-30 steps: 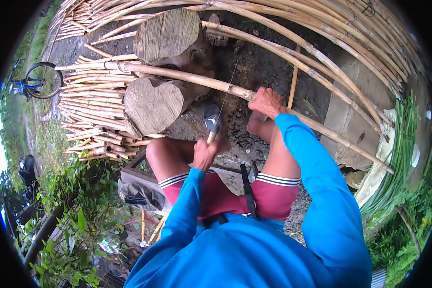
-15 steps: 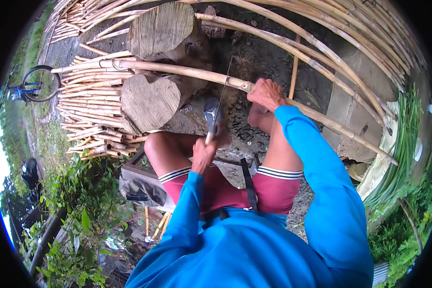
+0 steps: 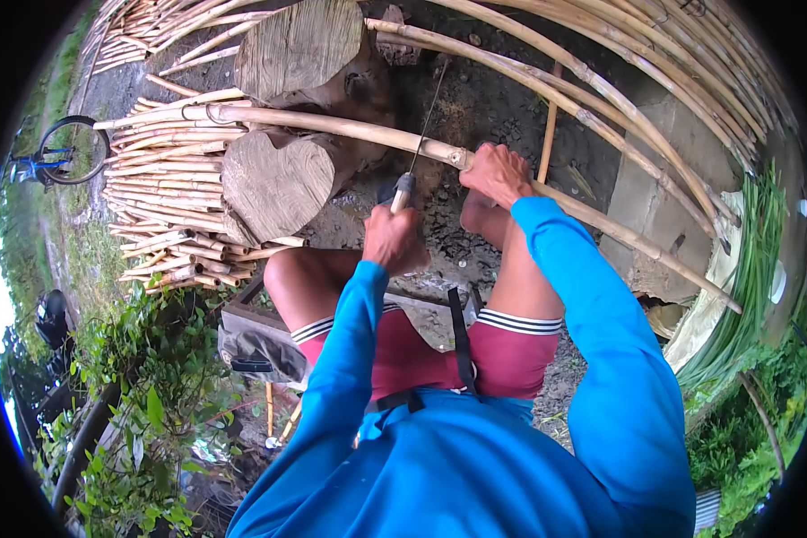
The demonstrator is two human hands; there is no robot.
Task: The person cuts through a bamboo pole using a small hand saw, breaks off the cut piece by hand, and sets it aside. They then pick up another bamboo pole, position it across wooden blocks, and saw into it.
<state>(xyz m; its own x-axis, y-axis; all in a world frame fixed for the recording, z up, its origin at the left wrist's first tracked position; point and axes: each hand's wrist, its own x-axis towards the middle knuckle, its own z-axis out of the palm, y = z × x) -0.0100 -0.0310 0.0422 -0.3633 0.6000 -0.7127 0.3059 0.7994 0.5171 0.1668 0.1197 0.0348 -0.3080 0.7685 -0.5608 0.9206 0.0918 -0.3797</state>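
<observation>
My left hand (image 3: 392,238) is wrapped round the light-coloured handle of a hand saw (image 3: 403,191). The thin blade points away from me and crosses a long bamboo pole (image 3: 359,131) just left of a node. On the right of that node, my right hand (image 3: 496,172) grips the pole from above, close to my knee. The pole runs across the view, passing by two cut wooden stumps, the nearer stump (image 3: 278,184) and the farther stump (image 3: 300,49). Whether the blade has cut into the pole is too small to tell.
Stacked short bamboo pieces (image 3: 166,193) lie left of the stumps. Long bamboo poles (image 3: 601,76) arch across the far right. Green leafy stalks (image 3: 753,278) lie at the right edge. A bicycle wheel (image 3: 67,151) stands at far left, and a bush (image 3: 143,386) grows at lower left.
My left hand has pushed the saw forward, away from my body, so the handle is now closer to the pole. My right hand stays in place on the pole.
</observation>
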